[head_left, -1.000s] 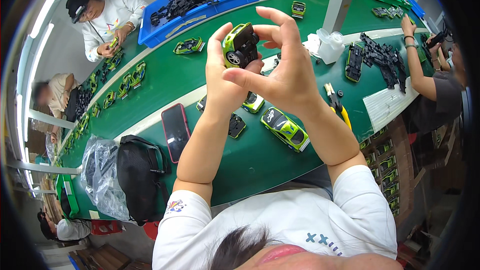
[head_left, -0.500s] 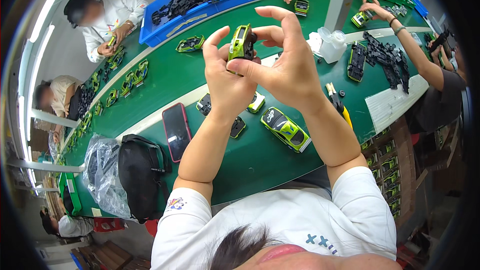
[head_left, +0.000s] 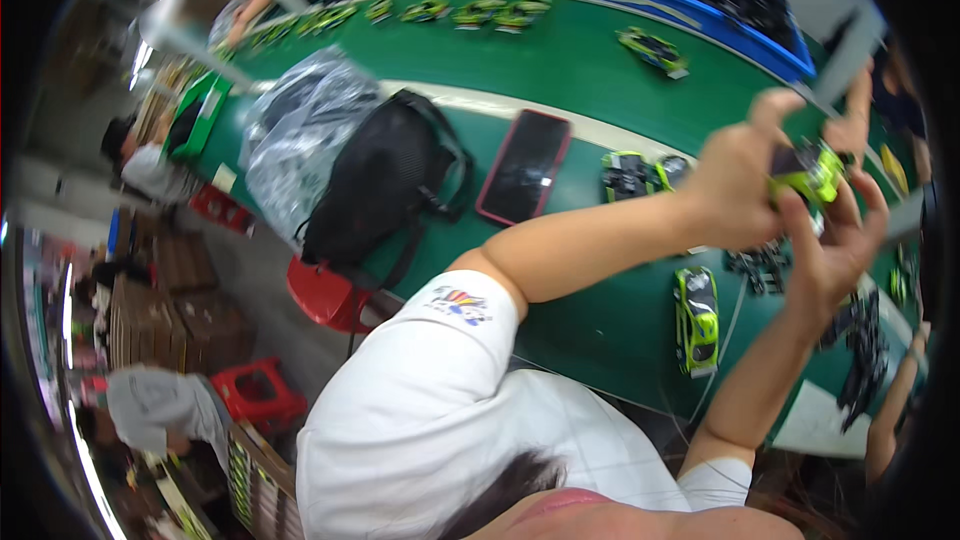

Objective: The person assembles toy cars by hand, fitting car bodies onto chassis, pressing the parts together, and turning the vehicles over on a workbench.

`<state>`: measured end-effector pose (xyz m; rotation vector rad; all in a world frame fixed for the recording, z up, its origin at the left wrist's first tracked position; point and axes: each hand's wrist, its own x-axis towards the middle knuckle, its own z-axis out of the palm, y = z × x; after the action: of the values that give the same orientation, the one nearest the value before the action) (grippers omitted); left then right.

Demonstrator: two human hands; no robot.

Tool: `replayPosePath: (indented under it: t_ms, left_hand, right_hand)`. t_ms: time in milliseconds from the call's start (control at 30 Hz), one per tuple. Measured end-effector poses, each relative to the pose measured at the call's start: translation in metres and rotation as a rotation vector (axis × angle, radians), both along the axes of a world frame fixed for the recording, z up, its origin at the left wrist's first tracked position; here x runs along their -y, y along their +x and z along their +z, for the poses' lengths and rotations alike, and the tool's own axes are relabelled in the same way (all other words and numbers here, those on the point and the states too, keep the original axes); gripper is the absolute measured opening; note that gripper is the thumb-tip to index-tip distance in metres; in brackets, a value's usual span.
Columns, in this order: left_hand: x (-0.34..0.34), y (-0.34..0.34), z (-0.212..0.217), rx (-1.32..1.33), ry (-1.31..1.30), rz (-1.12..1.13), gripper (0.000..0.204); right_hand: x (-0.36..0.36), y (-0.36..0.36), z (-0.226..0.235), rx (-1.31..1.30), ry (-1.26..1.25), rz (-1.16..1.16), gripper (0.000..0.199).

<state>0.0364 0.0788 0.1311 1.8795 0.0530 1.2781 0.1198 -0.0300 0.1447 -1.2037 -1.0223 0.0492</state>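
Note:
A lime-green and black toy car (head_left: 815, 172) is held up over the right side of the bench, slightly blurred. My left hand (head_left: 735, 180) grips it from the left, one finger raised above it. From below and to the right, my right hand (head_left: 835, 245) closes its thumb and fingers on the same car. Parts of the car are hidden behind my fingers. Under my forearms stands another lime toy car (head_left: 697, 322). Beyond my left wrist lie a black car chassis (head_left: 627, 178) and a smaller lime piece (head_left: 670, 172).
A red-edged phone (head_left: 527, 168), a black backpack (head_left: 385, 175) and a clear plastic bag (head_left: 300, 130) lie left on the bench. Along the green belt (head_left: 560, 65) sit several lime car bodies (head_left: 490, 12). A blue bin (head_left: 700, 15) holds black parts. Co-workers stand or sit around.
My view has swung to the left, so the hands and toy car now appear farther right. The toy car has been turned between my hands.

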Motion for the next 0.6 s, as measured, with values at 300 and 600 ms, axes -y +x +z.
replayPosePath:
  t_ms: [300,600]
  left_hand:
    - [0.010,0.017,-0.005,0.077,0.009,-0.009,0.074]
    - [0.013,0.020,-0.006,0.188,0.078,0.037,0.073]
  right_hand:
    - [0.019,0.031,-0.024,0.088,0.018,-0.084,0.046]
    - [0.021,0.015,-0.007,0.091,-0.126,-0.193,0.056]
